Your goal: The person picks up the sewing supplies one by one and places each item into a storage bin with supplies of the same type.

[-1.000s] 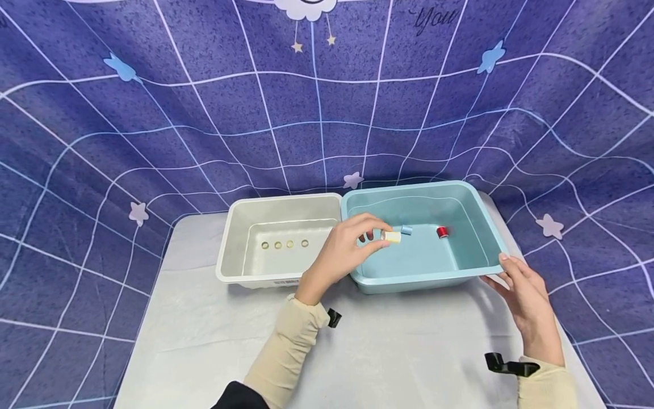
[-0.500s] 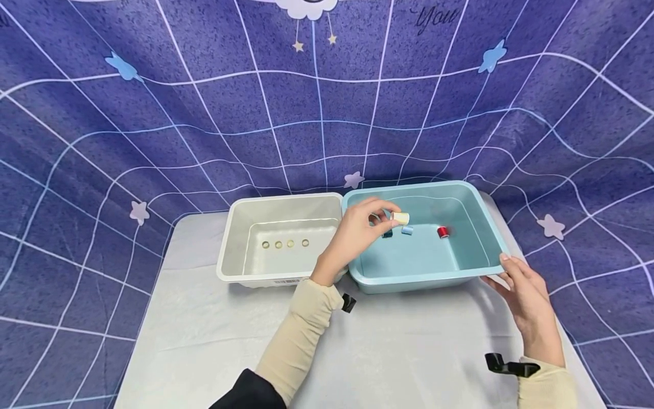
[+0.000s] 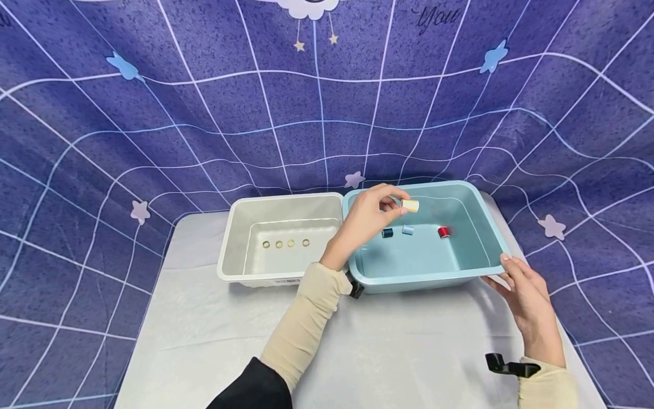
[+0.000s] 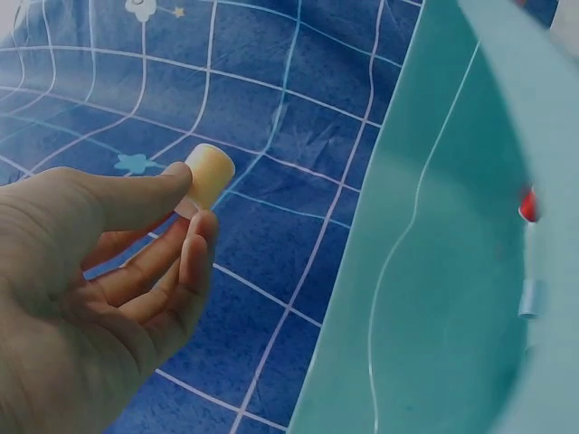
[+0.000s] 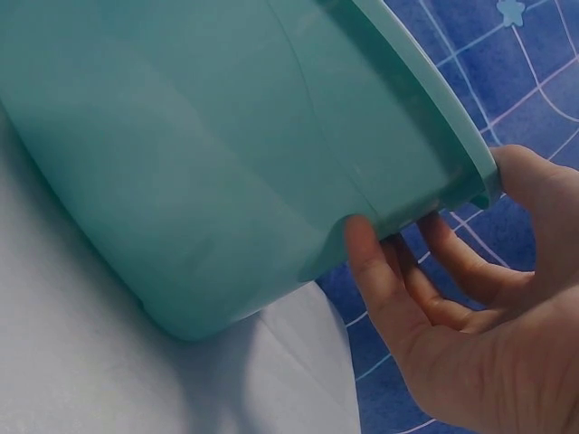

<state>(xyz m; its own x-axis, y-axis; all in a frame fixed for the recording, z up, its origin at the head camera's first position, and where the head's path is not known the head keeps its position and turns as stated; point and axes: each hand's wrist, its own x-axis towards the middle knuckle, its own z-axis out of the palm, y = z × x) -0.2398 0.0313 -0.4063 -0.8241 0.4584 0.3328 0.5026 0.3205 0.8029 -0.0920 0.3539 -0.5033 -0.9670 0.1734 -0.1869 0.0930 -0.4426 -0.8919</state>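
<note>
Between thumb and fingertips, my left hand (image 3: 364, 218) pinches a yellow thread spool (image 3: 410, 205) with a pale end, above the blue basin (image 3: 424, 280). The left wrist view shows the same spool (image 4: 211, 174) held at the fingertips. Inside the basin lie a dark spool (image 3: 388, 233), a light blue spool (image 3: 407, 229) and, farther right, a red spool (image 3: 443, 232). My right hand (image 3: 531, 301) grips the basin's front right corner. In the right wrist view the thumb lies at the rim (image 5: 470, 149) and the fingers are under it, against the outer wall.
A light grey bin (image 3: 271, 279) stands against the basin's left side, with several small gold-coloured rings (image 3: 279, 245) in a row on its floor. Both containers rest on a white-covered table (image 3: 409, 346). A blue gridded curtain (image 3: 230, 136) rises behind and at the sides.
My left hand has moved up, away and to the right with the yellow spool, uncovering the dark spool in the basin. The right hand keeps its grip on the corner.
</note>
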